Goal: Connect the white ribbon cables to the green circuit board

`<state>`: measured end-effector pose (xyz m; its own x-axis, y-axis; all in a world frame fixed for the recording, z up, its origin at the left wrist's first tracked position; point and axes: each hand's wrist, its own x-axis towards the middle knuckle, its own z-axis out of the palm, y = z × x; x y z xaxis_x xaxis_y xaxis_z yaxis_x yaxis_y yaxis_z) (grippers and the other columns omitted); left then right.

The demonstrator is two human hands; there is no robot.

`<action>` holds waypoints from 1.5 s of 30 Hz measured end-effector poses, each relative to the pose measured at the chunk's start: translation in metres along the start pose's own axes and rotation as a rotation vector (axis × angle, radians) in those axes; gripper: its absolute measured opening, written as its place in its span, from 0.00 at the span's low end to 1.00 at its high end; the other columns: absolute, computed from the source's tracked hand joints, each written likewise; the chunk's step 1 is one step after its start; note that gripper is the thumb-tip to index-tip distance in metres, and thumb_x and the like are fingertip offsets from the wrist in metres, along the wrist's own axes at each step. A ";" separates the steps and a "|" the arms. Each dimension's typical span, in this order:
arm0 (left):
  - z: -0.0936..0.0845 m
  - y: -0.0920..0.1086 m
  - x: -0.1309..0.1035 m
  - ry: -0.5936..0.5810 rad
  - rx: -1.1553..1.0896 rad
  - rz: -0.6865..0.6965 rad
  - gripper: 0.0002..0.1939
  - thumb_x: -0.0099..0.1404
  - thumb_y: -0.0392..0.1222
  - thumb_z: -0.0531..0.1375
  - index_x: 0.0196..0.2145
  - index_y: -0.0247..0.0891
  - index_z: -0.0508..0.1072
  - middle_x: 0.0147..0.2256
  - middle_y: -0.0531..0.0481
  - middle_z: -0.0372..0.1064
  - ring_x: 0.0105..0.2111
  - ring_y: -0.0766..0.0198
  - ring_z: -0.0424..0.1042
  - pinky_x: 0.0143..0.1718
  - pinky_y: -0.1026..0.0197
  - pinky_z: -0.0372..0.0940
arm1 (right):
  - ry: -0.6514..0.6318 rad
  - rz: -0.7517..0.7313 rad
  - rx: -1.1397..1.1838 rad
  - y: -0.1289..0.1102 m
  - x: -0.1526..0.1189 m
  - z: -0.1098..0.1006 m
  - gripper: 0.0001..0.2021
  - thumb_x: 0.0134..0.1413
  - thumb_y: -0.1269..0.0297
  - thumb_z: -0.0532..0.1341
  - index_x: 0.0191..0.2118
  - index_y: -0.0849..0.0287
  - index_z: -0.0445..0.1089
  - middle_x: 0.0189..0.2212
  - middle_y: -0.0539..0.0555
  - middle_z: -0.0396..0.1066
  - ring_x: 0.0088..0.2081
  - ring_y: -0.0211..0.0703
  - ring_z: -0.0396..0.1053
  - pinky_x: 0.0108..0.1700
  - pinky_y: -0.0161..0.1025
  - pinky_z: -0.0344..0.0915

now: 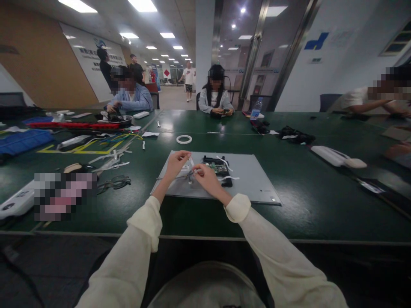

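A flat grey panel lies on the table in front of me. Over its left part, my left hand pinches the upper end of a short white tape strip. The lower end is between the closed fingertips of my right hand. A thin grey cable runs beneath my hands, and a white part is partly hidden by them. Just beyond my right hand sits a black frame with a green circuit board. Two white strips stick out from it, an upper one and a lower one.
A white ring-shaped roll lies beyond the panel. To the left are glasses, loose white strips, cables and a blue tray. A white device and black cables lie right. Other people sit around the table.
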<state>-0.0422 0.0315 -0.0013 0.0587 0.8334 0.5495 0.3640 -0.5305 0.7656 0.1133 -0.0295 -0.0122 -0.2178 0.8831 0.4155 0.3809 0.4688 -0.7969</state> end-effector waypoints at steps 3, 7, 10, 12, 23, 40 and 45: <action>0.000 -0.003 -0.002 -0.014 0.113 0.032 0.12 0.59 0.45 0.56 0.35 0.36 0.74 0.31 0.48 0.73 0.29 0.65 0.70 0.31 0.65 0.63 | -0.040 0.152 0.168 0.003 0.000 0.003 0.11 0.47 0.73 0.56 0.38 0.60 0.67 0.38 0.52 0.69 0.30 0.34 0.70 0.37 0.34 0.67; 0.003 -0.010 -0.006 -0.172 0.350 0.109 0.10 0.60 0.42 0.54 0.34 0.37 0.74 0.29 0.50 0.73 0.29 0.65 0.69 0.32 0.65 0.62 | -0.115 0.383 0.356 0.008 0.000 0.008 0.08 0.46 0.74 0.56 0.34 0.63 0.68 0.33 0.54 0.71 0.29 0.38 0.72 0.35 0.35 0.69; 0.005 -0.013 -0.006 -0.216 0.437 0.137 0.10 0.61 0.41 0.52 0.35 0.38 0.73 0.30 0.50 0.73 0.30 0.64 0.70 0.34 0.64 0.62 | -0.129 0.440 0.408 0.010 0.000 0.008 0.08 0.47 0.76 0.55 0.34 0.64 0.68 0.30 0.55 0.72 0.30 0.38 0.72 0.36 0.35 0.70; 0.006 -0.014 -0.006 -0.209 0.455 0.126 0.10 0.61 0.40 0.53 0.35 0.38 0.73 0.30 0.49 0.73 0.30 0.64 0.70 0.35 0.64 0.62 | -0.142 0.417 0.378 0.012 0.000 0.008 0.09 0.47 0.76 0.55 0.36 0.65 0.68 0.30 0.55 0.72 0.30 0.38 0.72 0.36 0.35 0.69; 0.009 -0.011 -0.009 -0.356 0.467 0.106 0.13 0.57 0.36 0.55 0.41 0.37 0.71 0.33 0.48 0.72 0.33 0.62 0.70 0.38 0.62 0.64 | -0.186 0.160 -0.060 0.004 -0.005 0.002 0.11 0.44 0.70 0.60 0.38 0.64 0.71 0.32 0.54 0.73 0.33 0.38 0.71 0.37 0.33 0.64; 0.013 -0.002 -0.010 -0.457 0.731 0.214 0.09 0.61 0.35 0.52 0.39 0.38 0.68 0.38 0.44 0.68 0.41 0.59 0.67 0.42 0.61 0.60 | -0.169 -0.246 -0.490 0.001 -0.004 -0.002 0.08 0.53 0.69 0.57 0.33 0.60 0.75 0.45 0.58 0.65 0.45 0.43 0.63 0.50 0.40 0.57; 0.015 -0.003 -0.007 -0.484 0.785 0.250 0.09 0.63 0.36 0.50 0.39 0.37 0.67 0.37 0.44 0.68 0.38 0.59 0.67 0.39 0.61 0.60 | -0.229 -0.201 -0.489 0.000 -0.002 -0.004 0.10 0.56 0.70 0.55 0.36 0.61 0.74 0.37 0.56 0.71 0.42 0.42 0.66 0.47 0.38 0.59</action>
<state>-0.0300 0.0301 -0.0126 0.5331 0.7771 0.3345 0.7985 -0.5928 0.1047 0.1169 -0.0317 -0.0115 -0.4972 0.7758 0.3886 0.6713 0.6277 -0.3942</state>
